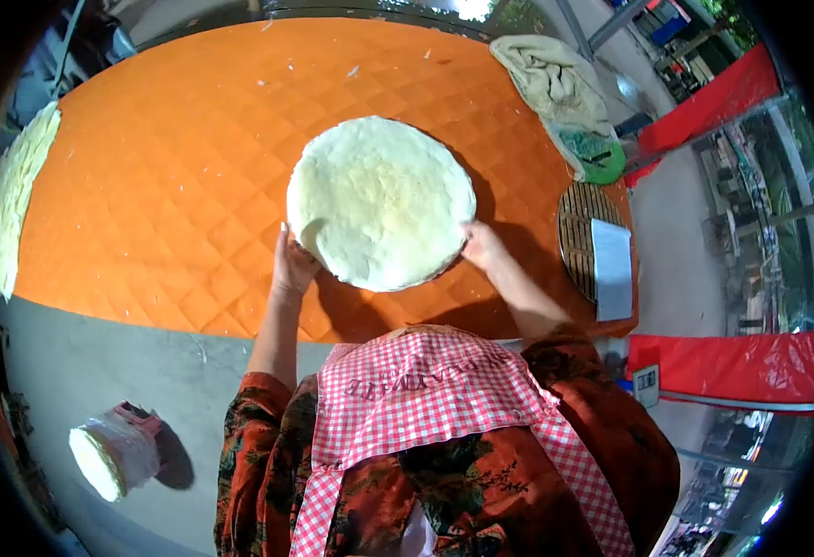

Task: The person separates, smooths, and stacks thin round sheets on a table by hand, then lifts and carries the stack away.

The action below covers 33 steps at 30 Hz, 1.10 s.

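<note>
A large round, pale, flat piece that looks like dough or flatbread (384, 200) is held level over the orange-covered table (166, 186). My left hand (293, 265) grips its lower left edge, with a finger along the rim and the thumb side near the top. At its lower right edge, my right hand (483, 247) is closed on the rim; the fingers beneath are hidden. Shadows of the piece and of both hands fall on the orange cover. Whether a stack or a single layer is held cannot be told.
More pale flat pieces (19, 200) lie at the table's far left edge. On the right are a beige cloth (555, 85), a green item (602, 162), a round slatted board (576, 243) and a white rectangular item (611, 269). A plastic-wrapped bundle (119, 452) sits lower left.
</note>
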Each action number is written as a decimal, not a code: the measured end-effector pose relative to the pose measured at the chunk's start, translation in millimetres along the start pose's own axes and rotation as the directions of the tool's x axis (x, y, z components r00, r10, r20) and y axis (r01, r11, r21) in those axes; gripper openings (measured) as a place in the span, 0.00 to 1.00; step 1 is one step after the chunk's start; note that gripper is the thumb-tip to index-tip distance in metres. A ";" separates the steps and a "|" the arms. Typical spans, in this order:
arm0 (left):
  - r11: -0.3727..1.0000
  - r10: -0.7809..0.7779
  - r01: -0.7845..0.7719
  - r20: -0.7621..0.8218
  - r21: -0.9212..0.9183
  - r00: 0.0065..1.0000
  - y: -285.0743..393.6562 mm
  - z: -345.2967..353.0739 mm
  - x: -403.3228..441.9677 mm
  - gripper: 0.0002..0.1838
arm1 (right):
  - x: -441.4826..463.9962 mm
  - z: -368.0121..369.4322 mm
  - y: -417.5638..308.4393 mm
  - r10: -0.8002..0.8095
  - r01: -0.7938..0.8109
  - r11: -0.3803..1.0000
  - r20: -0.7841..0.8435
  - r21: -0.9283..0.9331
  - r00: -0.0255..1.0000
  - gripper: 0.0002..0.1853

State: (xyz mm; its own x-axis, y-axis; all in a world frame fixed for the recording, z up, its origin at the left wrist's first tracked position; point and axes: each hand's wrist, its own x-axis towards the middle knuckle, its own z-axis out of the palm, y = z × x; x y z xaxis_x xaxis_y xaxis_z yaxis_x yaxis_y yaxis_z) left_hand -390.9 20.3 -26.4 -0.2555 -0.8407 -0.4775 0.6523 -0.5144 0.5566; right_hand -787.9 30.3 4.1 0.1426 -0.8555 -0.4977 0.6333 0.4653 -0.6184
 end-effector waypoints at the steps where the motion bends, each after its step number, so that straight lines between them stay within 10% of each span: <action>1: 0.994 0.002 0.003 -0.047 0.107 0.999 10.0 -6.3 14.4 0.39 | 12.4 -14.3 -9.3 0.027 -0.028 0.999 -0.073 -0.023 0.997 0.27; 5: 0.990 -0.076 0.087 -0.098 0.113 0.992 28.8 8.4 40.8 0.30 | 32.0 0.6 -36.8 0.011 -0.026 0.999 -0.303 -0.046 0.953 0.30; 11: 0.856 0.291 -0.179 -0.166 0.485 0.942 2.5 23.2 45.6 0.25 | 40.3 2.4 -45.0 -0.025 0.003 0.990 -0.152 -0.141 0.988 0.36; 14: 0.899 0.019 0.036 -0.121 0.436 0.992 3.9 38.3 10.7 0.26 | 38.1 -14.5 -51.3 -0.138 0.132 0.985 -0.045 -0.115 0.989 0.38; 17: 0.974 -0.095 0.123 -0.151 0.191 0.984 32.0 59.5 21.3 0.31 | 40.3 -21.7 -51.7 -0.072 -0.001 0.958 -0.244 -0.286 0.967 0.37; 21: 0.759 0.170 0.102 -0.346 0.643 0.923 15.7 33.0 89.7 0.30 | 67.6 -35.4 -28.8 -0.227 -0.059 0.869 -0.502 -0.491 0.835 0.36; 24: 0.627 0.354 0.029 -0.318 0.778 0.879 -1.2 54.1 88.2 0.31 | 68.9 -32.6 -24.5 -0.414 0.117 0.781 -0.368 -0.613 0.832 0.29; 28: 0.924 -0.181 0.152 0.049 0.351 0.982 40.9 24.3 78.1 0.30 | 31.6 -20.2 -43.0 -0.180 0.048 0.916 -0.299 -0.399 0.937 0.23; 33: 0.951 -0.146 0.076 0.216 0.301 0.965 31.8 34.8 64.4 0.31 | 4.3 -21.3 -40.3 -0.160 0.172 0.961 0.076 -0.217 0.984 0.29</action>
State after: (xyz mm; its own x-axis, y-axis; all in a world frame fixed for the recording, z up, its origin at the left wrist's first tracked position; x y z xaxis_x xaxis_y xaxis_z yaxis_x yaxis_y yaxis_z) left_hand -411.4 -56.1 -15.9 -0.4962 -0.7731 -0.3950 0.3858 -0.6040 0.6974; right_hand -829.1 12.7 13.9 0.0970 -0.9335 -0.3452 0.4684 0.3488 -0.8117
